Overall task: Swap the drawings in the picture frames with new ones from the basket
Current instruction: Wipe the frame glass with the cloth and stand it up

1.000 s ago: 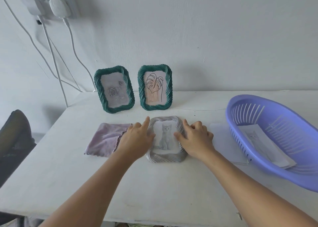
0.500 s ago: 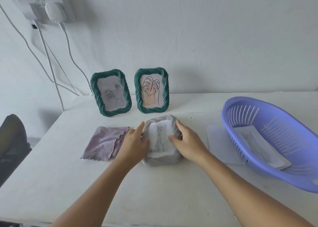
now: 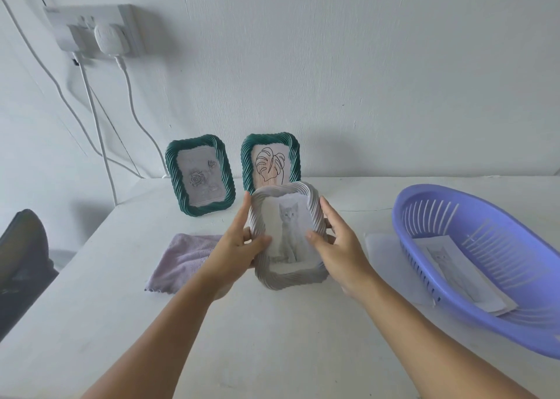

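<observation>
A grey twisted-rim picture frame (image 3: 289,279) with a cat drawing is lifted off the white table and tilted up towards me. My left hand (image 3: 239,247) grips its left edge, thumb on the front. My right hand (image 3: 339,244) grips its right edge the same way. Behind it stand two green frames, one with a rose drawing (image 3: 200,176) and one with a leaf drawing (image 3: 270,159), its lower part hidden by the grey frame. A purple basket (image 3: 430,204) on the right holds paper drawings (image 3: 463,271).
A lilac cloth (image 3: 181,256) lies on the table (image 3: 272,338) left of the grey frame. A sheet of paper (image 3: 385,247) lies beside the basket. White cables hang from a wall socket (image 3: 94,30) at the upper left. A dark chair (image 3: 21,262) stands left of the table.
The grey frame lay flat on the table a second ago; both hands have lifted it and tilted it upright. The view has also shifted a little.
</observation>
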